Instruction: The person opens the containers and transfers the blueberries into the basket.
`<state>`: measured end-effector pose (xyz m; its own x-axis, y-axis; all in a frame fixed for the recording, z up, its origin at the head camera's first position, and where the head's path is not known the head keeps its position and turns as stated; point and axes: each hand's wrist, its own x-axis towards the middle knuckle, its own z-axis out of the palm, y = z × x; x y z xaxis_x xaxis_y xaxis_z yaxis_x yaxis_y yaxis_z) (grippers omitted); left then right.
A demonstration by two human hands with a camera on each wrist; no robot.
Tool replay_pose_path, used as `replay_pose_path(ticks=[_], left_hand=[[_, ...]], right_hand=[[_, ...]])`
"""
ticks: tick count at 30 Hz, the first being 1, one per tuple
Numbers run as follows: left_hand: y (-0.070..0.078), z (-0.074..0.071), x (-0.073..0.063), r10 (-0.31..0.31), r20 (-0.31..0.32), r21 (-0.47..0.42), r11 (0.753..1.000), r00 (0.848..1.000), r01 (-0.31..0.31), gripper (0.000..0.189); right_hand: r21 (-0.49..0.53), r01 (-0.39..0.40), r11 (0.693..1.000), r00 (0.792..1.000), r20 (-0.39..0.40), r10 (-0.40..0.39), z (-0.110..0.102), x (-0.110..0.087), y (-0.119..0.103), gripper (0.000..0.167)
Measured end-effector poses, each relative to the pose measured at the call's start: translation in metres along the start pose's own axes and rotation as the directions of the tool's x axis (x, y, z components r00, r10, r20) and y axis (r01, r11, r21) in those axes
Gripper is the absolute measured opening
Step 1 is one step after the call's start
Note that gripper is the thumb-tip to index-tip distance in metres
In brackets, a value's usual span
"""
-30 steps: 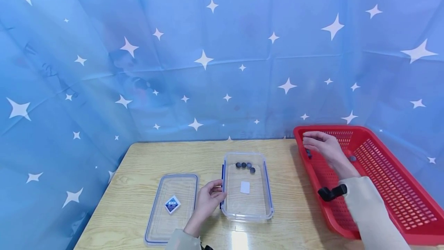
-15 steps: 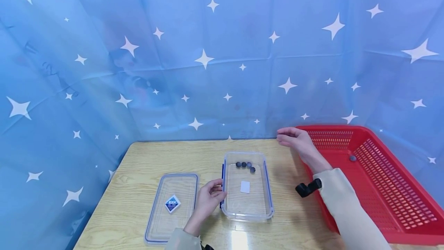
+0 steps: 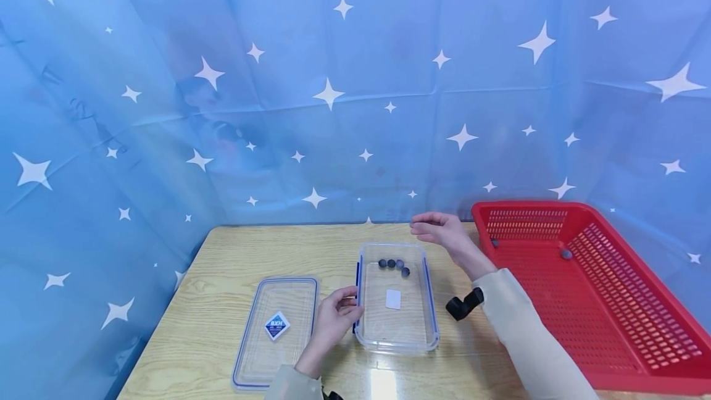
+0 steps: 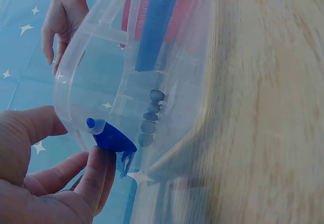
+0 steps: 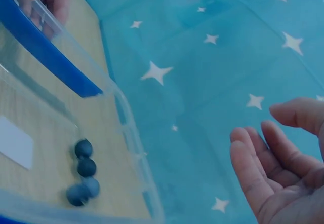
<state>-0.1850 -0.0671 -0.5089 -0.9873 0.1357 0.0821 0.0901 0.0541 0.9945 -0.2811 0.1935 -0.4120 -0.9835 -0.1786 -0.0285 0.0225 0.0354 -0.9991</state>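
A clear plastic food container (image 3: pixel 413 329) with blue latches stands on the table, several small dark balls (image 3: pixel 391 263) in its far end. My left hand (image 3: pixel 335 320) holds its left side. In the left wrist view, bent fingers touch the blue latch (image 4: pixel 114 139) and the thumb lies against the rim. My right hand (image 3: pixel 442 233) hovers above and beyond the container's far right corner. In the right wrist view its thumb and fingers stand apart, and no thing shows between them. Left of the container lies its clear lid (image 3: pixel 261 350) with a blue-edged rim.
A red perforated basket (image 3: pixel 561 301) stands at the right, with a dark ball (image 3: pixel 566 254) and another ball (image 3: pixel 494 243) inside. The wooden table (image 3: pixel 194 326) ends at a blue star-printed curtain (image 3: pixel 355 79). A white label (image 3: pixel 393 299) shows in the container.
My right hand has moved left, out of the red basket and over the table to the container's far right corner. The left hand has stayed at the container's side.
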Motion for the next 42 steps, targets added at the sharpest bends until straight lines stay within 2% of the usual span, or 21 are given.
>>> replay_pose_path(ticks=[3,9,13,19,29,35,38,42], left_hand=[[0.0,0.0,0.0,-0.001,0.0,0.003,1.0,1.0,0.001,0.039],[0.0,0.0,0.0,-0.004,0.002,-0.006,1.0,1.0,0.004,0.039],[0.0,0.0,0.0,-0.001,0.001,-0.006,1.0,1.0,0.001,0.04],[-0.001,0.0,0.001,-0.004,-0.002,0.0,1.0,1.0,0.004,0.039],[-0.003,0.0,0.002,0.014,0.001,-0.011,1.0,1.0,-0.014,0.04],[-0.004,0.0,0.002,0.018,-0.001,-0.002,1.0,1.0,-0.018,0.04],[-0.003,0.0,0.002,0.018,-0.005,-0.012,1.0,1.0,-0.018,0.04],[-0.004,0.001,0.002,0.043,-0.003,-0.018,0.999,0.999,-0.043,0.04]], right_hand=[[-0.003,-0.016,1.0,1.0,0.019,0.016,0.009,0.002,0.005,0.039],[-0.003,-0.038,0.999,0.999,0.007,0.038,0.029,0.006,0.017,0.041],[-0.015,-0.09,0.996,0.996,-0.006,0.09,0.04,0.009,0.027,0.04],[-0.005,-0.138,0.99,0.989,-0.052,0.137,0.055,0.011,0.041,0.034],[-0.057,-0.216,0.975,0.969,-0.13,0.208,0.069,0.014,0.055,0.035],[-0.163,-0.256,0.953,0.963,-0.126,0.237,0.072,0.012,0.064,0.032],[-0.208,-0.243,0.948,0.968,-0.109,0.224,0.073,0.012,0.065,0.03],[-0.263,-0.251,0.931,0.966,-0.131,0.224,0.075,0.013,0.065,0.028]])
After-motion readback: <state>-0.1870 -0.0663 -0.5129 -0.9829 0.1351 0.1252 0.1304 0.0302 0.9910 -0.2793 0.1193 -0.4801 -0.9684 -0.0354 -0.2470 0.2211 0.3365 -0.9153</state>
